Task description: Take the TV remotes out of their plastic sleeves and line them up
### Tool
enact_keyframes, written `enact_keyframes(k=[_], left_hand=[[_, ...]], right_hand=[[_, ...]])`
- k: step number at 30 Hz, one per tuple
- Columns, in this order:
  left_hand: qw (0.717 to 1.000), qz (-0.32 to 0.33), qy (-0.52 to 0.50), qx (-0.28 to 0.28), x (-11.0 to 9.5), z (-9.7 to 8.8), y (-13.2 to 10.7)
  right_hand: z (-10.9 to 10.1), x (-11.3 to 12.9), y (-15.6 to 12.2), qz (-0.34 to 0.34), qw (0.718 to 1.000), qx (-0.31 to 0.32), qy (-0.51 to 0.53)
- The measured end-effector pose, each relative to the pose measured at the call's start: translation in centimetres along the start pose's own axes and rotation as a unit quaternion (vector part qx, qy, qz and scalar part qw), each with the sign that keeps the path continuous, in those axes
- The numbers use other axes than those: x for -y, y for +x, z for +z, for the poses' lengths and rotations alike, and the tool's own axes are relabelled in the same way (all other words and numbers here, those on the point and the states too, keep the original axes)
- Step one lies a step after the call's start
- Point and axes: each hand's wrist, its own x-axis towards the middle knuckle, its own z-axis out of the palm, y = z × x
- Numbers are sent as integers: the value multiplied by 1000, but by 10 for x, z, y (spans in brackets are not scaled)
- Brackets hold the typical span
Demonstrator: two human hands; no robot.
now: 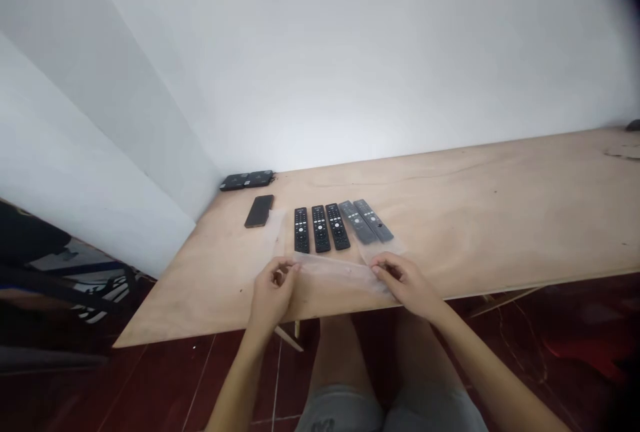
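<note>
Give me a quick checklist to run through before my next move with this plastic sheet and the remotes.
1. Both hands on the clear plastic sheet: ok, the left hand and right hand each grip one end.
2. Sheet smooth between the hands: not ok, it looks wrinkled.
3. Five remote controls lying flat in a row: ok.
4. Remote controls untouched by the hands: ok.
5. Remote controls resting on the sheet: cannot tell, the plastic is too faint.
6. Phone off the sheet: cannot tell, the sheet's faint edge lies close to it.
</note>
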Motion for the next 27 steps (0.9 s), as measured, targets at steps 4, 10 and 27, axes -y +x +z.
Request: enact_keyframes(k=[4,10,27], left_hand=[[992,0,-125,-5,-22,-13,1],[991,25,-102,84,-51,-36,8],[955,-116,-272,-20,-24,38,-31]], right_hand=[[-9,11,-2,-60,997,18,-39],[11,44,13,-44,984,171,-22],[57,39,28,-4,990,96,104]])
